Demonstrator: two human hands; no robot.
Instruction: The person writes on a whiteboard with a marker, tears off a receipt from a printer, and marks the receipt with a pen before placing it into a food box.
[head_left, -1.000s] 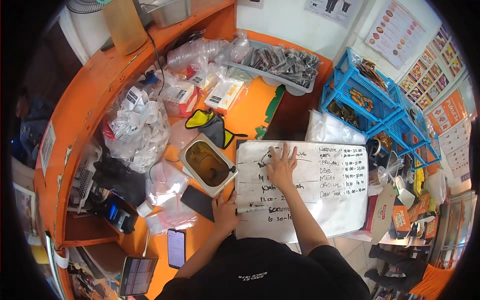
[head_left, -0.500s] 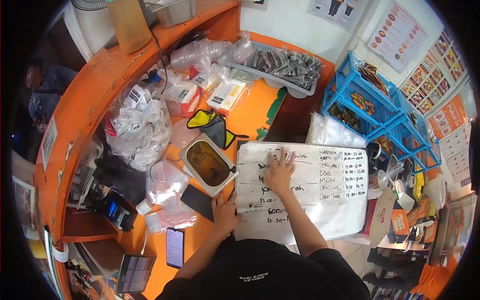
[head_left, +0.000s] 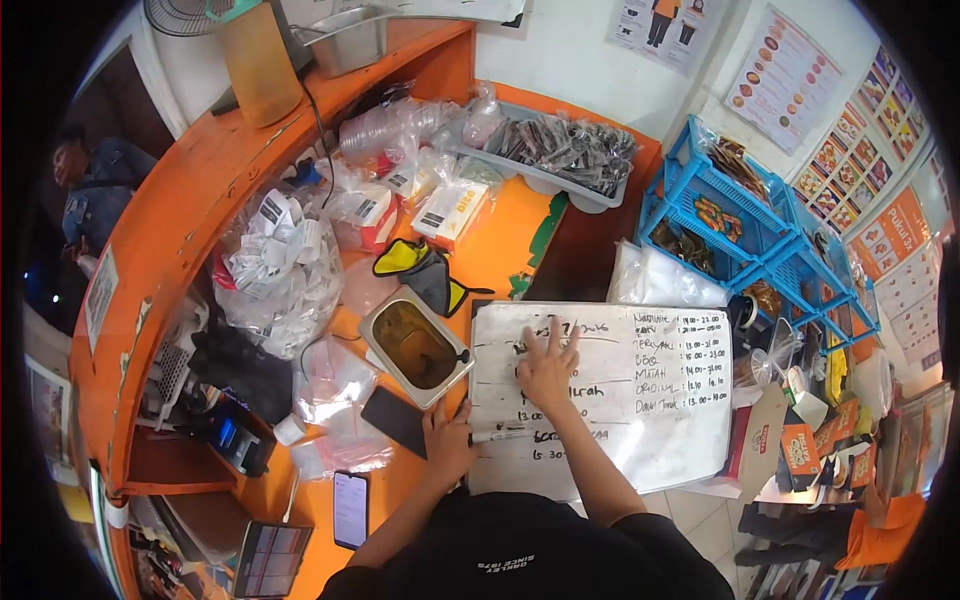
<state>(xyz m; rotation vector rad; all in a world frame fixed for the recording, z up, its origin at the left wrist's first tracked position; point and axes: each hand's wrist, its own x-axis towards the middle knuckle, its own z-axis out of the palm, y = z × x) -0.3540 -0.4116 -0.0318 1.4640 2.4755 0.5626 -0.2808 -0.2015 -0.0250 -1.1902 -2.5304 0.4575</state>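
Observation:
A whiteboard (head_left: 660, 450) covered with handwritten black names and times lies in front of me. My right hand (head_left: 547, 378) is over its left half, fingers spread across the writing, with nothing in them. At the board's left edge, my left hand (head_left: 449, 447) is closed around the end of a marker pen (head_left: 505, 435), which sticks out to the right over the board. Just left of that hand lies a dark phone-like slab (head_left: 395, 420). A steel food pan (head_left: 418, 345) with brown liquid and a dark-handled utensil stands above it.
A lit phone (head_left: 350, 510) and a tablet (head_left: 272, 553) are at lower left. Bagged paper slips (head_left: 280, 245), a black-and-yellow mask (head_left: 430, 270) and a grey tray (head_left: 595, 190) of wrapped packets sit further back. Blue baskets (head_left: 720, 210) stand right. A person (head_left: 105, 190) is beyond the counter.
My right hand has slid slightly down and left across the writing, fingers still spread. The left hand keeps its place by the board's edge. The whole view has shifted a little.

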